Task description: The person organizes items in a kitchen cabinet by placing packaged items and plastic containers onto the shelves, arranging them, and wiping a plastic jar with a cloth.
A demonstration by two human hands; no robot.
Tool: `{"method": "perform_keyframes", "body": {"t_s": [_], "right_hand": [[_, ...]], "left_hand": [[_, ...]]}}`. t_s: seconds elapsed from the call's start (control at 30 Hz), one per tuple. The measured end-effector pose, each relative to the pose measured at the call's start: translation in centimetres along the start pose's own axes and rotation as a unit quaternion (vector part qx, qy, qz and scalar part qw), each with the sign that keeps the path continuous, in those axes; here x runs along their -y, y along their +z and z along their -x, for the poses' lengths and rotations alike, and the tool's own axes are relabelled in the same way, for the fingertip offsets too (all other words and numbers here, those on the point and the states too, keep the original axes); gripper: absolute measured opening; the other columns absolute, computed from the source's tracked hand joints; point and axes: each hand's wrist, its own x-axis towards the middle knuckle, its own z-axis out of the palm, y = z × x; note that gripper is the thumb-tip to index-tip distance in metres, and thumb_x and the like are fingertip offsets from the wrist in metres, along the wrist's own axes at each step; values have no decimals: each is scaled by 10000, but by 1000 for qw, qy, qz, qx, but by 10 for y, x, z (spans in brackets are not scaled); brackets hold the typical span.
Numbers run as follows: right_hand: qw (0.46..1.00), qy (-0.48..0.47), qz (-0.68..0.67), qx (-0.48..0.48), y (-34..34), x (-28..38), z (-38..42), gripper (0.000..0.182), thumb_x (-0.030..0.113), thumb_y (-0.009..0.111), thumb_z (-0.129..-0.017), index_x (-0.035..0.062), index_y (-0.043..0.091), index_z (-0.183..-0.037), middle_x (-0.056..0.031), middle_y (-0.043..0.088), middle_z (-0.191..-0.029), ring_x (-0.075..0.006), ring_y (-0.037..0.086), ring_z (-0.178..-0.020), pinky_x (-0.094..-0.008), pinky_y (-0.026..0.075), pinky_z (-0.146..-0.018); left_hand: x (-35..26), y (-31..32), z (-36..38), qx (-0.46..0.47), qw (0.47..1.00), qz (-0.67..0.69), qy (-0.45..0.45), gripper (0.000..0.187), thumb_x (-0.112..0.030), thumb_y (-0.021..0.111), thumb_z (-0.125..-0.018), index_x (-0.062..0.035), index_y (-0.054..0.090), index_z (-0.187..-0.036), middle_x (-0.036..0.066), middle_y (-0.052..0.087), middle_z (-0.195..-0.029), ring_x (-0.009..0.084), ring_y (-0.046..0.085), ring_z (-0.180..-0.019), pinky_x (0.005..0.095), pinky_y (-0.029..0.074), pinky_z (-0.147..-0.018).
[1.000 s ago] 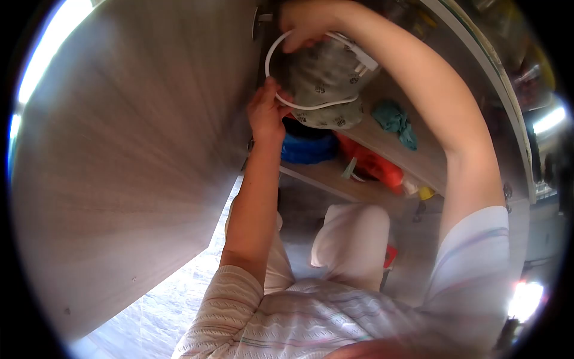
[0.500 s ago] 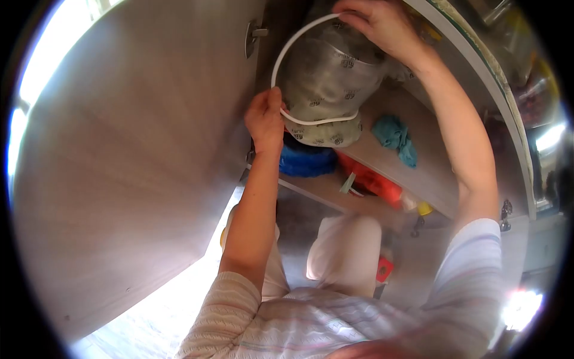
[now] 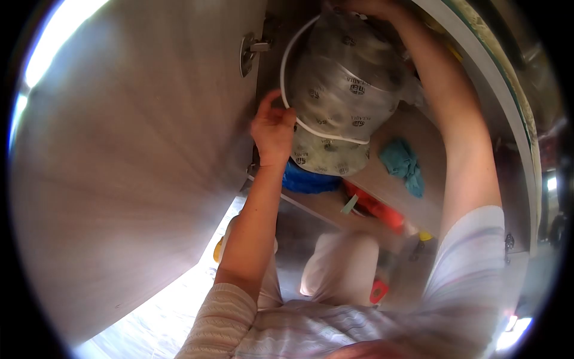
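A bulky object wrapped in a printed, see-through plastic bag [image 3: 344,90] stands inside the open cabinet. Around its left and lower front curves a thin white tube [image 3: 284,72], bent like a hoop. My left hand [image 3: 275,128] is at the tube's lower left, thumb against it and fingers curled, index finger raised. At the top edge of the view my right hand [image 3: 362,7] reaches to the top of the bag. Its fingers are dim and partly cut off, so their grip is hidden. Below the bag sits something blue [image 3: 311,178].
The large cabinet door [image 3: 131,167] stands open on the left, its hinge [image 3: 248,54] near the bag. A teal cloth [image 3: 402,164] lies on the shelf [image 3: 382,125]. Lower down are a red item [image 3: 379,210] and a yellow cap [image 3: 424,236]. The countertop edge [image 3: 508,90] curves along the right.
My right hand has moved up and farther in, over the bag's top. My left hand has loosened its wrap on the tube, index finger lifting. The whole view has shifted, with the bag appearing lower.
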Motion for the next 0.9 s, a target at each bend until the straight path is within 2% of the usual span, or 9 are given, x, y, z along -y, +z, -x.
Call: {"method": "perform_keyframes", "body": {"t_s": [0.03, 0.2, 0.3, 0.37, 0.4, 0.5, 0.7, 0.8, 0.9], "right_hand": [[999, 12, 27, 27, -1, -9, 3, 282, 286, 623, -750, 62, 599, -920, -39, 597, -838, -168, 546, -765, -315, 428, -679], [957, 158, -243, 4, 43, -64, 25, 329, 297, 585, -752, 59, 583, -978, -69, 594, -902, -182, 555, -777, -314, 447, -686], [894, 221, -389, -9, 78, -91, 61, 311, 268, 572, -764, 56, 572, -991, -71, 588, -920, -188, 551, -800, -318, 445, -703], [837, 258, -481, -31, 111, -101, 89, 299, 249, 564, -772, 55, 564, -1000, -73, 584, -932, -192, 548, -814, -321, 443, -714], [806, 268, -526, -46, 123, -106, 99, 294, 239, 560, -777, 54, 560, -1005, -73, 582, -939, -194, 547, -822, -322, 443, -720], [735, 283, -611, -82, 154, -115, 121, 279, 210, 547, -789, 52, 549, -1019, -75, 575, -957, -201, 543, -844, -326, 440, -737], [654, 272, -692, -137, 197, -106, 138, 254, 153, 522, -814, 48, 527, -1046, -79, 563, -993, -214, 534, -888, -335, 436, -771], [621, 270, -718, -163, 220, -93, 146, 246, 124, 509, -826, 45, 516, -1059, -81, 556, -1012, -220, 530, -911, -339, 434, -788], [604, 268, -728, -185, 240, -79, 157, 240, 95, 496, -839, 43, 505, -1073, -83, 550, -1030, -226, 526, -933, -343, 431, -805]], "left_hand": [[0, 1, 0, -2, 1000, -30, -5, 380, -11, 594, -696, -27, 528, -1070, 14, 566, -659, 76, 507, -566, 205, 408, -493], [-11, 4, 1, 10, 989, -144, -14, 419, -3, 556, -677, -43, 543, -1094, 27, 585, -672, 69, 515, -605, 204, 419, -579], [12, 3, -6, 4, 982, -186, 31, 384, -122, 540, -652, -104, 588, -1032, 92, 604, -630, 180, 582, -591, 284, 455, -627], [11, 3, -5, 13, 979, -204, 4, 358, -78, 547, -670, -76, 595, -1026, 64, 599, -660, 116, 547, -610, 238, 435, -615], [7, 2, -6, 18, 977, -213, -8, 346, -56, 551, -680, -62, 598, -1023, 50, 597, -676, 84, 530, -619, 216, 424, -609], [6, 6, -5, -2, 950, -309, 33, 312, -137, 560, -693, -91, 614, -997, 76, 601, -669, 138, 555, -604, 248, 440, -621], [21, -1, -9, 2, 886, -448, 120, 300, -229, 565, -708, -124, 618, -984, 107, 595, -677, 222, 564, -600, 318, 457, -653], [18, -7, -11, 77, 902, -422, 52, 366, -253, 585, -715, -144, 578, -1064, 96, 597, -748, 187, 568, -605, 311, 476, -604], [2, -11, 4, 149, 920, -350, -96, 512, -272, 603, -720, -159, 468, -1200, 96, 580, -858, 153, 566, -624, 265, 480, -514]]}}
